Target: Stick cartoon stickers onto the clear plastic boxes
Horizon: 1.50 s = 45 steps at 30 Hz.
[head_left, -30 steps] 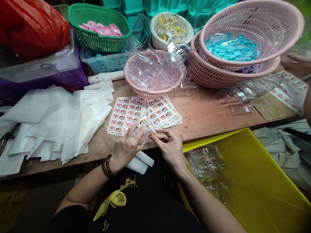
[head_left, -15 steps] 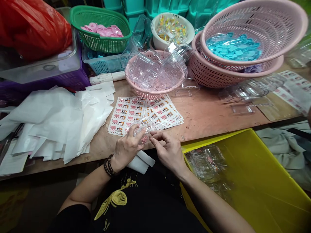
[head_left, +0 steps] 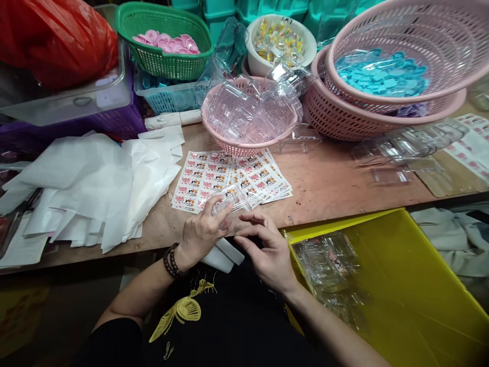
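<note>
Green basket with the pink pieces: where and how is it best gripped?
Probably by its front rim, from the near side and above: the green basket has a flared lip there, facing the person, raised over the blue basket, with the pink pieces lying inside.

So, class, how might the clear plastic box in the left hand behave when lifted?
The clear box is probably light, its walls seeming thin. Its moulded edges suggest it holds its shape, though it might dent. The glossy surface could be slippery.

The left hand [head_left: 204, 229] grips a clear case [head_left: 231, 198]; the right hand [head_left: 269, 250] hovers beside it
</note>
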{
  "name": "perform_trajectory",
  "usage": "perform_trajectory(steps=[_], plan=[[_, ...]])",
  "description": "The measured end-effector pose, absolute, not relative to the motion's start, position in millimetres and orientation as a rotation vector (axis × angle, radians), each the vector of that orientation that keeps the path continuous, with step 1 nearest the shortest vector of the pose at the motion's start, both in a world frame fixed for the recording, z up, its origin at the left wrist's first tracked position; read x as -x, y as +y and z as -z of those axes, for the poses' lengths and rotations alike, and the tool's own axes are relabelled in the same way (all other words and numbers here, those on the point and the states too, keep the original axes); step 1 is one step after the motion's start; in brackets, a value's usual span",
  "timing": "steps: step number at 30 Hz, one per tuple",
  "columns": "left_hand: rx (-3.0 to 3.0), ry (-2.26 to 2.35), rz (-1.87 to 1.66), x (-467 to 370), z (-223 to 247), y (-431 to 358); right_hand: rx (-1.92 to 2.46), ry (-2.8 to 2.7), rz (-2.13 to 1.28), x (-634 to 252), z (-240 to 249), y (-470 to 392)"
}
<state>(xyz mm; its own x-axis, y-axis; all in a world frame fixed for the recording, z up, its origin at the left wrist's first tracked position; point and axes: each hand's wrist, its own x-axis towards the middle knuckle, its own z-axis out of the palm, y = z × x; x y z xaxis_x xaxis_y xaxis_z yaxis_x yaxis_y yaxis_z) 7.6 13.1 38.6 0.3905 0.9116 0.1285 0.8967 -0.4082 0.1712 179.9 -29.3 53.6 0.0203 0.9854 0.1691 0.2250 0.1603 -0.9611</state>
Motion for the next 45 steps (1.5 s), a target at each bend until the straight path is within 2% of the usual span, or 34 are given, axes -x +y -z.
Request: perform_trajectory(steps=[5, 7, 11, 14, 19, 23, 29, 45], plan=[[-2.620, 1.621, -0.451, -6, -34, 12, 1.296, -1.799, -0.210, -176, -52, -41], [-2.614, 1.621, -0.463, -6, -33, 12, 1.274, -1.843, -0.095, -176, -52, -45], [-2.595, 1.648, -0.458, -5, -35, 14, 1.183, -1.901, -0.092, -180, -60, -50], [-2.581, 1.665, -0.426, -2, -37, 18, 1.171, -1.839, -0.199, -185, -69, -51], [-2.587, 1.577, -0.493, 6, -35, 21, 1.359, -1.206, -0.931, -186, -64, -34], [-2.544, 1.514, -0.695, 10, -29, 19, 1.396, -0.905, -1.208, -185, -49, -13], [-2.409, 1.504, -0.894, 20, -25, 11, 1.383, -0.786, -1.312, -182, -35, -4], [-2.345, 1.594, -0.954, 19, -19, 5, 1.408, -0.780, -1.362, -181, -38, -1]])
